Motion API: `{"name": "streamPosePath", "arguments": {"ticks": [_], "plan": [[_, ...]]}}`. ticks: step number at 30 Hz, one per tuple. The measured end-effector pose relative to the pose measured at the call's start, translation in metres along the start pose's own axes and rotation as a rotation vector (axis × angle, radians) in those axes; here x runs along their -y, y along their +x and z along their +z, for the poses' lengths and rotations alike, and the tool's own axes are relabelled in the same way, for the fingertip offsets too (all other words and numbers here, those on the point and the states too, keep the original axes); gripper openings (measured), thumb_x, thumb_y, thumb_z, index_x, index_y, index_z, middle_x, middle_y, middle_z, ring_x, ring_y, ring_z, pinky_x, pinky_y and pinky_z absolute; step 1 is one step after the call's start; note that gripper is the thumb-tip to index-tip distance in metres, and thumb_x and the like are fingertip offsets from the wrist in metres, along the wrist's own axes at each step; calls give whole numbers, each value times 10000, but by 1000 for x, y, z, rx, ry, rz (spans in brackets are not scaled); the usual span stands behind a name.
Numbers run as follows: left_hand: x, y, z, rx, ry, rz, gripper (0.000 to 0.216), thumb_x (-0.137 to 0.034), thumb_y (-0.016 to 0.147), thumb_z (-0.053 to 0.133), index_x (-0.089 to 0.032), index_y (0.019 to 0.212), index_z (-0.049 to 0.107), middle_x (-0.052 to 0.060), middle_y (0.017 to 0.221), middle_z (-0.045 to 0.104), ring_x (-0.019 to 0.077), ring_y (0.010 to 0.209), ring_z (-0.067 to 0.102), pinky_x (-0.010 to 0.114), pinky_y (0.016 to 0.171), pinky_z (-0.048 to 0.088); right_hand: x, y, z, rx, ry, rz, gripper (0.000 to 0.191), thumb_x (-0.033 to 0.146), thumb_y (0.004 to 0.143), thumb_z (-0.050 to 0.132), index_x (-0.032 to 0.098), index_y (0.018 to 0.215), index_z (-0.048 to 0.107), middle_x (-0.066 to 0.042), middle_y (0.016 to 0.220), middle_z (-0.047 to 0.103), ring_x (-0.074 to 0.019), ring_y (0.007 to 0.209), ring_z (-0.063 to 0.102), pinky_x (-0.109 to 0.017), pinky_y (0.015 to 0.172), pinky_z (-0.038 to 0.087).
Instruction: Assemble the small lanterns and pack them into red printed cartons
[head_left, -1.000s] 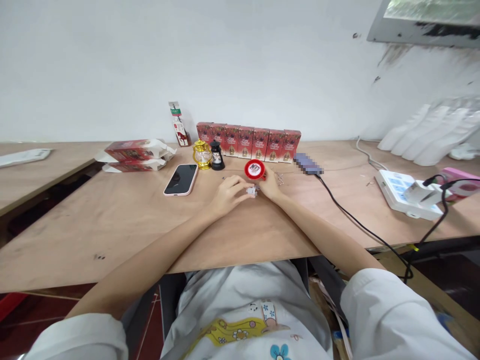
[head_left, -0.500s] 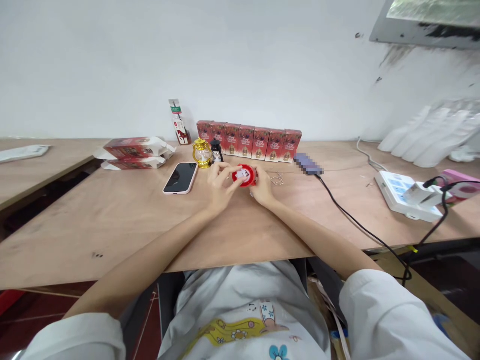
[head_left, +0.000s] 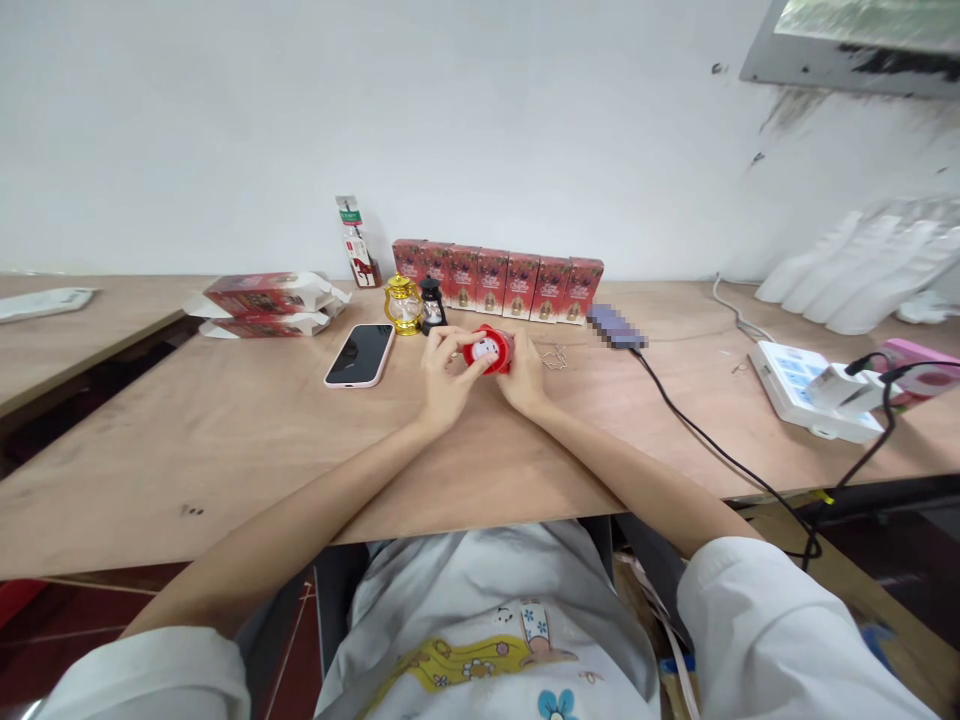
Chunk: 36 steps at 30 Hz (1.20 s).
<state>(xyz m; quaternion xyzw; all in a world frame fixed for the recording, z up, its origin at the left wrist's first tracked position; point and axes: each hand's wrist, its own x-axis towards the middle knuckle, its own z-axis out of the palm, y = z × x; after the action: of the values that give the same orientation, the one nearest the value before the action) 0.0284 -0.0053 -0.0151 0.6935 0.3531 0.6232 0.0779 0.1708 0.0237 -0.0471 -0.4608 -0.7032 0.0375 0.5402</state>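
"Red piece (head_left: 487,348): where is it?"

"Between my hands, over the desk (head_left: 480,470), its white-centred end towards me. My right hand (head_left: 524,376) wraps its side; my left hand (head_left: 444,378) grips the rim, thumb at the white part."

"And beyond?"

"Thin metal bits (head_left: 556,357) just beside my right hand, a phone (head_left: 360,356) off left. Farther, a gold lantern (head_left: 404,306) beside a black lantern (head_left: 432,305), then a row of red boxes (head_left: 492,283)."
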Motion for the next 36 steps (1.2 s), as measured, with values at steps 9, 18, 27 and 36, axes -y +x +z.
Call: {"name": "streamPosePath", "arguments": {"ticks": [9,18,27,36], "plan": [[-3,-2,7,-19,-235,-253,327,-378,718,771,-206,976,666,42,1010,619,121,811,568,217,624,440,2,1,-1,11,-55,26,286,202,761,537,195,1043,486,-120,1043,622,-279,969,565,-412,811,470],[-2,-2,5,-37,-124,-152,235,-370,760,745,-206,919,690,34,936,593,121,793,558,217,616,449,0,1,0,-9,-45,0,273,230,773,531,195,1040,490,-123,1033,626,-292,959,569,-436,817,471],[0,-6,-1,-47,109,112,249,-387,842,674,-260,1052,717,56,1101,568,164,951,584,332,816,526,0,0,0,-19,-34,-9,253,223,791,511,214,1043,488,-107,1051,623,-273,980,571,-405,815,472],[-2,-7,-2,22,69,164,309,-354,889,604,-259,1175,674,71,1125,573,175,1000,576,347,870,522,-1,0,0,-34,-24,18,223,220,791,518,215,1008,470,-102,1001,619,-263,931,571,-395,779,478]]}}
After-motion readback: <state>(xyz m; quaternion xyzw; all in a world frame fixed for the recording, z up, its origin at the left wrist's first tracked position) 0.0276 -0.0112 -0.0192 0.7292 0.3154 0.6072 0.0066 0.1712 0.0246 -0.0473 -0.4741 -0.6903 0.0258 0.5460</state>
